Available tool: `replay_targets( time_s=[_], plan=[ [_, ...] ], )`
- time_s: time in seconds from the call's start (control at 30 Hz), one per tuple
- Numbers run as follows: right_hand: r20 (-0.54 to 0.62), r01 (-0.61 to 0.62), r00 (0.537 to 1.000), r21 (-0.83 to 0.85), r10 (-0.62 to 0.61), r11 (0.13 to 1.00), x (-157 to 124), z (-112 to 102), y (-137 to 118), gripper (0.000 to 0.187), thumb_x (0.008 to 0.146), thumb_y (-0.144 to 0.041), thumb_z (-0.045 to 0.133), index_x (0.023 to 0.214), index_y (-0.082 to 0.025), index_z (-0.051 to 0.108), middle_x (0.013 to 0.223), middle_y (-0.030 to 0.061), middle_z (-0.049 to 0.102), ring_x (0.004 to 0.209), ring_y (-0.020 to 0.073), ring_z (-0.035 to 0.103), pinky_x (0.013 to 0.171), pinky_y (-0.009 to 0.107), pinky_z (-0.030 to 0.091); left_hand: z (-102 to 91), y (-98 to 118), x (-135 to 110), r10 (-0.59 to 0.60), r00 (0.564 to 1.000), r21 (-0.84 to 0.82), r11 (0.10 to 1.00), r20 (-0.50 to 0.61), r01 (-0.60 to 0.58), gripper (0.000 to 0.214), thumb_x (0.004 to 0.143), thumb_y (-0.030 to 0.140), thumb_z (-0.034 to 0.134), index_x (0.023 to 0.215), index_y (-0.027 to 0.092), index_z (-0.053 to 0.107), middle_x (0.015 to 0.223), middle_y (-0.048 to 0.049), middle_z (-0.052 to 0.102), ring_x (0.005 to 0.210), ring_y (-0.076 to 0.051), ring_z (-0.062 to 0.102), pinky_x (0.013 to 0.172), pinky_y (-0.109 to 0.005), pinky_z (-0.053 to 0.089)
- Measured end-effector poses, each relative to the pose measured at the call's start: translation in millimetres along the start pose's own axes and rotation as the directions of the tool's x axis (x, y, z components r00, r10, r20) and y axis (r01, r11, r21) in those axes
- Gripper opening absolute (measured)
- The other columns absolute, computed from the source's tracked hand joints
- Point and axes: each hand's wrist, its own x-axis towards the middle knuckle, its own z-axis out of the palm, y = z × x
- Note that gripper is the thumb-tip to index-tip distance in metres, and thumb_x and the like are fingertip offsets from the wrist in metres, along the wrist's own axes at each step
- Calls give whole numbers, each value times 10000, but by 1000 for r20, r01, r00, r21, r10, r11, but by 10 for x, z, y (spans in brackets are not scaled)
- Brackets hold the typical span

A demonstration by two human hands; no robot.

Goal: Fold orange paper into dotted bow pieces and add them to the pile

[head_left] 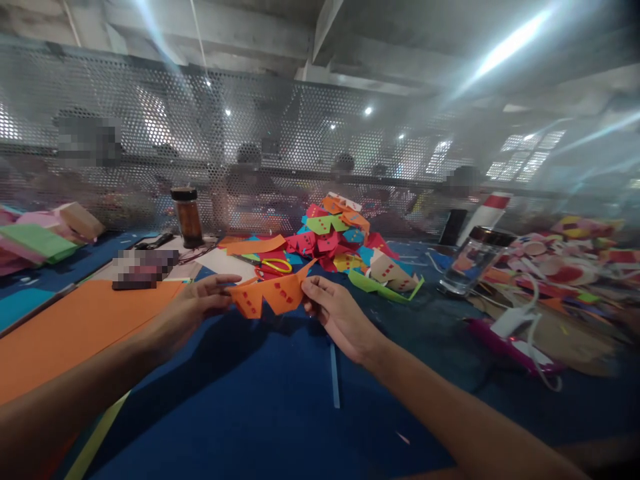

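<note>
An orange paper cut-out (273, 297), shaped like an eye mask with a notch in its lower edge and red marks on both halves, is held above the blue table. My right hand (337, 310) pinches its right end between thumb and fingers. At the opposite end, the fingers of my left hand (200, 300) close on the paper. Just behind it lie scissors (277, 267) with yellow handles. Farther back rises a pile of similar coloured cut-outs (335, 233). A green cut-out (385, 288) rests near my right hand.
Orange sheets (90, 327) cover the left side, with a phone-like object (145, 269) beyond them. A dark-lidded jar (187, 217) stands behind. To the right are a tilted clear cup (473, 260), a purple device with a white cable (515, 343) and heaped paper pieces (560, 260). Perforated metal screen (280, 120) behind.
</note>
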Motion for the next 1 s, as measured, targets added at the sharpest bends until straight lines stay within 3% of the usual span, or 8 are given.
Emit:
replay_targets(
  time_s=[0.17, 0.4, 0.73, 1.0],
  plan=[
    [-14, -26, 1000, -24, 26, 999, 16, 0, 38, 370, 759, -499, 765, 835, -177, 598, 722, -29, 524, 599, 86, 469, 569, 230, 374, -35, -6, -133, 43, 997, -19, 999, 65, -42, 564, 625, 251, 857, 1147, 170, 657, 1105, -92, 765, 952, -224, 708, 839, -311, 524],
    [-85, 80, 991, -210, -100, 974, 53, -19, 78, 269, 818, -429, 706, 852, -196, 574, 665, -31, 578, 601, 117, 534, 640, 275, 424, -106, -107, -61, 76, 997, 11, 997, 0, -76, 499, 629, 276, 870, 1058, 134, 659, 955, -98, 793, 812, -202, 726, 751, -292, 533],
    [-13, 223, 968, -416, -251, 882, -23, 28, 93, 230, 858, -344, 635, 1028, -192, 608, 934, 48, 655, 777, 171, 634, 758, 348, 516, -119, -144, -54, 92, 994, 15, 996, -64, -91, 458, 636, 314, 865, 1004, 138, 658, 840, -63, 793, 739, -170, 719, 710, -262, 528],
    [-53, 206, 962, -504, -268, 839, -24, 27, 107, 306, 863, -413, 649, 1066, -186, 613, 910, 62, 672, 794, 206, 640, 744, 367, 522, -87, -120, -79, 107, 992, 50, 993, -59, -104, 386, 611, 275, 867, 929, 159, 681, 844, -46, 793, 747, -202, 734, 714, -290, 546]
  ],
)
